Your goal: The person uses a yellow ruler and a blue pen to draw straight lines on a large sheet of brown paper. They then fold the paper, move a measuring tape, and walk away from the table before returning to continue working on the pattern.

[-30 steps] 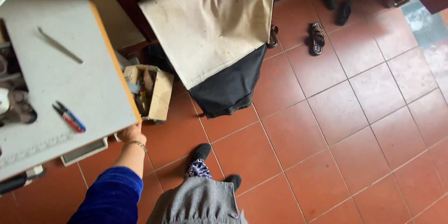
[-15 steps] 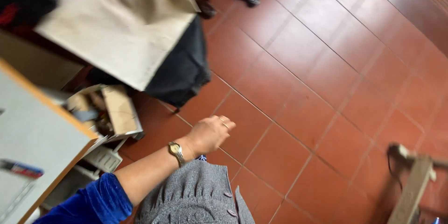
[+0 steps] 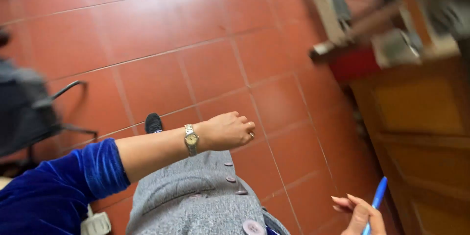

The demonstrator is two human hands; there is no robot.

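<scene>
The left hand was held loosely curled and empty above the red tiled floor, a wristwatch (gold-toned) worn on its wrist. At the near right edge, a blue pen was gripped upright in the right hand, beside a wooden cabinet.

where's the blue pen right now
In the head view the blue pen sits at the bottom right, held in the right hand, just beside the wooden cabinet and above the red tile floor.
</scene>
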